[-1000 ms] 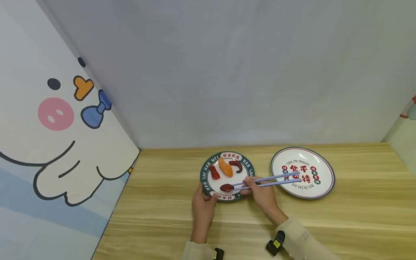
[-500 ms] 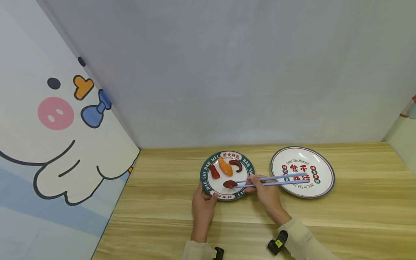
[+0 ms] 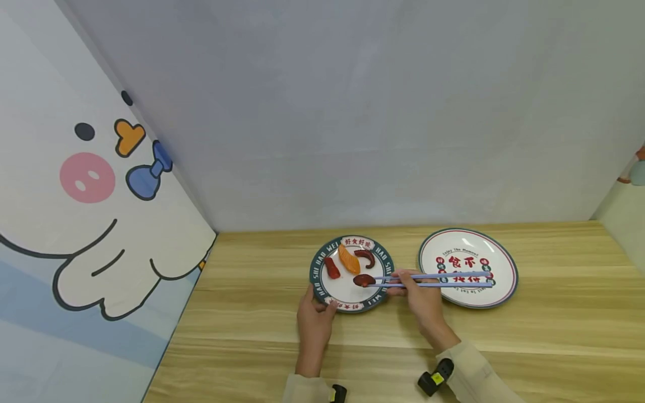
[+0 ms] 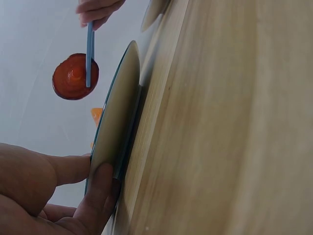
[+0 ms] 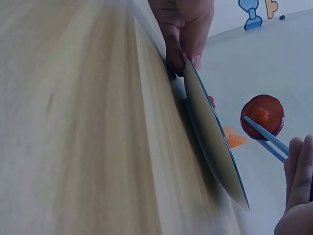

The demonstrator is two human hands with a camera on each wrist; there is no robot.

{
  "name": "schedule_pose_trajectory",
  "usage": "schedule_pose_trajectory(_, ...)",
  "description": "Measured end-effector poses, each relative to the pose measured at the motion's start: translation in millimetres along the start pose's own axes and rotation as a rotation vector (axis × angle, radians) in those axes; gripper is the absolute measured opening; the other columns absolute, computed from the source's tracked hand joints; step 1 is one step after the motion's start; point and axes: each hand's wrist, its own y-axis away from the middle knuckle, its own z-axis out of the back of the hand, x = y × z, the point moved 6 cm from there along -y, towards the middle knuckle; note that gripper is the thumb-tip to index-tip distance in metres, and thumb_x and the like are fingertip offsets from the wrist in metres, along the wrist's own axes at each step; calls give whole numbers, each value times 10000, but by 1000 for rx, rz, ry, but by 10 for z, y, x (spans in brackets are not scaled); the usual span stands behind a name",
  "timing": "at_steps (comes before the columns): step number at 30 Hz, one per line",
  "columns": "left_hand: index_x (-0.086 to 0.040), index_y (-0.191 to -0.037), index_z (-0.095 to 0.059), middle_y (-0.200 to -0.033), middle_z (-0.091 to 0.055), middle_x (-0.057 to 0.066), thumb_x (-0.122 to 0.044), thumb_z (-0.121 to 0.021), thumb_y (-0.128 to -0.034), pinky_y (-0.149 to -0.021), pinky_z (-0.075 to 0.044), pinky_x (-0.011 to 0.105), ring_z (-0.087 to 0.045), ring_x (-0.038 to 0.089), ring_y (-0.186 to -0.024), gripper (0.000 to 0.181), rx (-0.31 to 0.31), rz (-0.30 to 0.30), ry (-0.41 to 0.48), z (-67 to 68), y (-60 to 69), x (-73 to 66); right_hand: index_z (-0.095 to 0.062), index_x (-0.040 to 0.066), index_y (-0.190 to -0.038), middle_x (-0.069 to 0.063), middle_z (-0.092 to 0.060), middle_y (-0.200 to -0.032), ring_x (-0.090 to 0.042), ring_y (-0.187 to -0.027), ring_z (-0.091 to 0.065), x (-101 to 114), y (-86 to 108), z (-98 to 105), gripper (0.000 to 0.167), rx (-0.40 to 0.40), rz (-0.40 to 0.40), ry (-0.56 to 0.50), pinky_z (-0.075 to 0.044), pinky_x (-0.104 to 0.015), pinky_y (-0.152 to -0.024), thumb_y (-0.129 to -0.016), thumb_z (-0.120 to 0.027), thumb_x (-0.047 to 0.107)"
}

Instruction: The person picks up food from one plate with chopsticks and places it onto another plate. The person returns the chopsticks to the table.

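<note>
Lavender chopsticks, gripped in the person's right hand, pinch a dark red round piece clear above the green-rimmed plate. The left hand pinches that plate's edge; an orange piece lies on it.

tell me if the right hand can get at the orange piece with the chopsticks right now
Probably not as things stand: the chopsticks in the right hand grip the round dark red piece. Nothing covers the orange piece on the green-rimmed plate.
</note>
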Motion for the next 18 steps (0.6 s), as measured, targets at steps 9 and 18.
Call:
schedule_pose_trajectory(9,157,-1527,-415,-1239,-623,295,18,-778,-918,-589,-556,230,-652,170,-790,723,-1,6,-5,3,-6,1,-631,-235,-1202,-118,-798,-904,-116,-651,-759,76,9,67,296,-28,-33,0,-646,-281,-752,-1080,-566,27)
schedule_pose_trajectory(18,159,-1526,-415,-1205,-628,275,20,-779,-917,-592,-556,231,-646,163,-785,723,-1,10,-1,11,2,-16,-711,-45,-1031,-39,-797,-873,-150,-685,-777,128,18,113,183,-41,-17,-81,-651,-324,-741,-1080,-539,-11)
